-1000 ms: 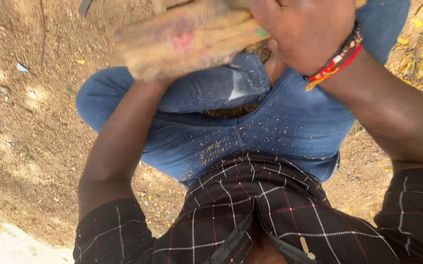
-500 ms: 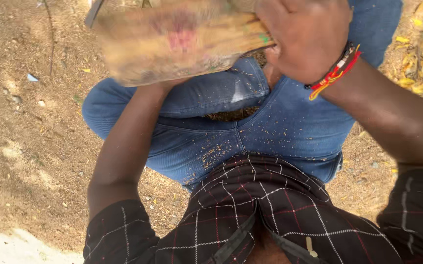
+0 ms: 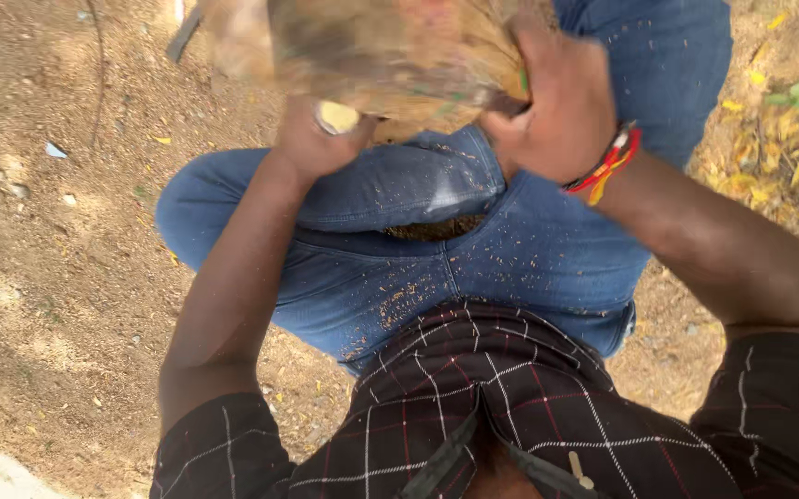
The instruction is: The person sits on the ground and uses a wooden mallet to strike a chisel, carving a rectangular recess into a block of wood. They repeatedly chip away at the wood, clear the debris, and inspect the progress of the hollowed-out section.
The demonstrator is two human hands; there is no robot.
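- Broadly, I find bare sandy ground [image 3: 57, 277] filling the left of the head view, with yellow fallen leaves [image 3: 769, 157] scattered at the upper right.
- I note the person seated on that ground in blue jeans [image 3: 510, 268], one knee bent out to the left; the lap is dusted with fine tan shavings, thickest near the hem of the dark checked shirt [image 3: 510, 407].
- I record the worked object as a fibrous brown husk [image 3: 372, 46], blurred, held above the lap at the top edge of the frame. Its long axis runs roughly left to right across the view, and its upper part is cut off by the frame, so I cannot give its full outline.
- I see the right hand [image 3: 556, 111] clamped over the husk's right end, fingers wrapped across the top; a red and yellow wristband [image 3: 607, 162] sits at that wrist.
- I see the left hand [image 3: 311, 143] under the husk's lower left side, pressing up against it. Whether its fingers close around the husk I cannot tell, since they are hidden behind it.
- I judge the husk lies directly ahead of both hands and between them, the right hand holding from above and the left supporting from below; neither is clearly nearer.
- I note a dark narrow strip [image 3: 185, 35] just beside the husk's upper left; its nature is unclear.
- I note a small pale round item [image 3: 336, 116] at the left hand, against the husk.
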